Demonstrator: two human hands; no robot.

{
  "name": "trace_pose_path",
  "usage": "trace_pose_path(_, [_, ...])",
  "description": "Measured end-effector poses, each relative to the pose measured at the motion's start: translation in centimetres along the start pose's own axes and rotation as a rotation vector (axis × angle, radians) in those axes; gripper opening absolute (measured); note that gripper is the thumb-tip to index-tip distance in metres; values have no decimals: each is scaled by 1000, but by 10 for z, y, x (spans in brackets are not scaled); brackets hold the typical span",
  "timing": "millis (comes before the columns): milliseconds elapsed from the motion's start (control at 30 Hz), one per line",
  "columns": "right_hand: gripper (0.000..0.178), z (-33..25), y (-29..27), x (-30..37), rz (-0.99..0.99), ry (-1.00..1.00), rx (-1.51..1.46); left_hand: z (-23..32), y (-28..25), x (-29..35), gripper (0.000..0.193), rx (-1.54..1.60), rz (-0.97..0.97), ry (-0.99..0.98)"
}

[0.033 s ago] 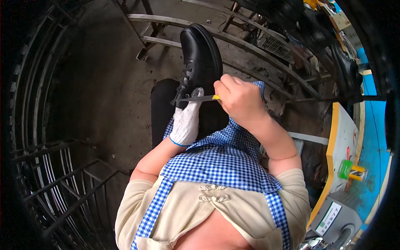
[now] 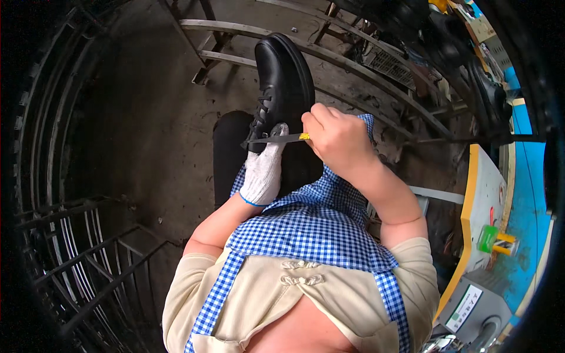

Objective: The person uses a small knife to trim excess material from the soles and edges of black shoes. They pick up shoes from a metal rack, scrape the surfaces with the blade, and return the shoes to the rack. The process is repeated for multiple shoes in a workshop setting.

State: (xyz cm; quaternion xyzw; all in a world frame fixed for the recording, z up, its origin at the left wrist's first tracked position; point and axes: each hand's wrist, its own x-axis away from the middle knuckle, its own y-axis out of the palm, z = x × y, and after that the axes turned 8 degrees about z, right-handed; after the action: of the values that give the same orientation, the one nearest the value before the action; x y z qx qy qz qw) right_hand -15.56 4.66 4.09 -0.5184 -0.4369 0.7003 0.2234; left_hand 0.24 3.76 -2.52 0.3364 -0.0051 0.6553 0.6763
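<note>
A black lace-up leather boot (image 2: 285, 82) points away from me above my lap, sole edge to the right. My left hand (image 2: 262, 173), in a white knit glove with a blue cuff edge, grips the boot at its ankle end, thumb up along the side. In my bare right hand (image 2: 341, 141) is a thin dark-bladed knife (image 2: 275, 140) with yellow wrapping by the fingers. Its blade runs leftward across the gloved thumb to the boot's upper end near the laces. Whether the edge touches the leather I cannot tell. The left fingers are hidden behind the boot.
Curved-looking metal rails (image 2: 376, 82) cross beyond the boot. Dark shoes (image 2: 485, 88) stand at the upper right. To the right is a blue-topped bench (image 2: 524, 229) with a green-and-yellow item (image 2: 497, 240) and a grey box (image 2: 474, 309). Black metal racks (image 2: 97, 265) fill the lower left.
</note>
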Motion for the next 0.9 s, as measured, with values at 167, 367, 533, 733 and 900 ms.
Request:
trace_pose_path(167, [22, 8, 14, 4, -30, 60, -61, -14, -4, -5, 30, 49, -3, -7])
trace_pose_path(367, [28, 14, 14, 12, -100, 185, -252, -4, 4, -8, 32, 55, -27, -35])
trace_pose_path(533, [30, 13, 6, 27, -103, 566, -597, 23, 10, 0, 37, 245, -106, -195])
trace_pose_path(733, [41, -1, -7, 38, 30, 530, -572, 29, 11, -4, 44, 446, -148, -277])
trace_pose_path(900, [31, -15, -14, 37, 36, 503, -360, 23, 9, -9, 50, 414, -121, -248])
